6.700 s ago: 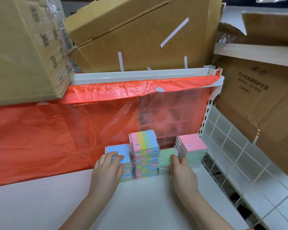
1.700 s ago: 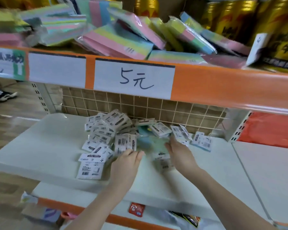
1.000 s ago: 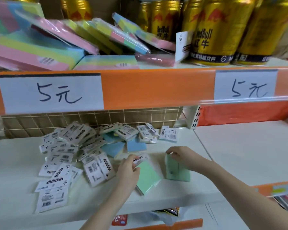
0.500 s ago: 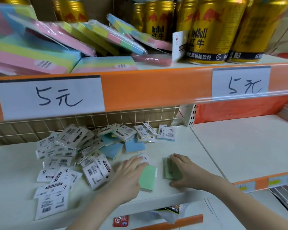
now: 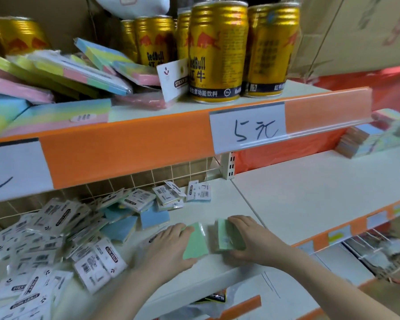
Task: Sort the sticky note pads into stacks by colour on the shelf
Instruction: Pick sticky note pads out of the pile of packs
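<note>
Barely started: right hand (image 5: pixel 252 239) grips a small green stack (image 5: pixel 226 235), left hand (image 5: pixel 169 245) lies flat on a green pad (image 5: pixel 195 242); big unsorted pile (image 5: pixel 62 229) left of it.

One head-worn camera looks forward and down, close over the white shelf (image 5: pixel 310 192); the upper shelf (image 5: pixel 129 146) of cans fills the top.

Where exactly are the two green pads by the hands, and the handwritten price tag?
Flat green pad (image 5: pixel 195 244), head view: middle of its top face.
Green pad under the right hand (image 5: pixel 223 236), head view: its uncovered left part.
Price tag (image 5: pixel 248 130), head view: centre of the white paper.
</note>
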`<state>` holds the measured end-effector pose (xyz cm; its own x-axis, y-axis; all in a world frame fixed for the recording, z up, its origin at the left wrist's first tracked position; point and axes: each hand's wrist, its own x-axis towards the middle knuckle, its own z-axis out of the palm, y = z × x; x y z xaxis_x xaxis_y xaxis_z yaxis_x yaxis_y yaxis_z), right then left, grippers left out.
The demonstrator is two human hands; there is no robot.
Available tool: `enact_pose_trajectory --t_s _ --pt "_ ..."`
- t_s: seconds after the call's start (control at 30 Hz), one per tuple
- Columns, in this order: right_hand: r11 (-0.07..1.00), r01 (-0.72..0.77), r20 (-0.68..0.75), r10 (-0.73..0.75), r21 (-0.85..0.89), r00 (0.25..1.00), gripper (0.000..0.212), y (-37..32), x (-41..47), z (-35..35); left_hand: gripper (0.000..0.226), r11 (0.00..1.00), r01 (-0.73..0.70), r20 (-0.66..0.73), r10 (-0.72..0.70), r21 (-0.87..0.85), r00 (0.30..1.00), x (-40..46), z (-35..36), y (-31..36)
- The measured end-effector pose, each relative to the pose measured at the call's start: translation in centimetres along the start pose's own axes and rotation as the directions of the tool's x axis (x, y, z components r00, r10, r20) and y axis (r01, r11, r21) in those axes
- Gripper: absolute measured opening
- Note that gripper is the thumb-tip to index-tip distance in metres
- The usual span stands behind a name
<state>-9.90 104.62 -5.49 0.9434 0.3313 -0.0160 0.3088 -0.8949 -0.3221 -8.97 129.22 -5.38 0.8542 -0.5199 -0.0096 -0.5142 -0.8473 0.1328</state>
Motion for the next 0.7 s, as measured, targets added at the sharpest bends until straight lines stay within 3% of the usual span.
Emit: enact_pose_trajectory --t_s 0.37,0.7 --pt "0.993 -0.113 -0.185 0.104 -0.036 0.977 0.081 11.0 -7.1 -5.5 0.073 0.986 -0.165 -0.117 0.163 -0.005 0.980 8.6 0.6 11.3" --pt "0.959 -0.279 -0.270 0.255 -0.054 0.929 0.086 24.5 -18.4 -11.9 0.070 0.933 -0.353 -0.263 0.359 0.070 0.896 18.5 3.0 27.4"
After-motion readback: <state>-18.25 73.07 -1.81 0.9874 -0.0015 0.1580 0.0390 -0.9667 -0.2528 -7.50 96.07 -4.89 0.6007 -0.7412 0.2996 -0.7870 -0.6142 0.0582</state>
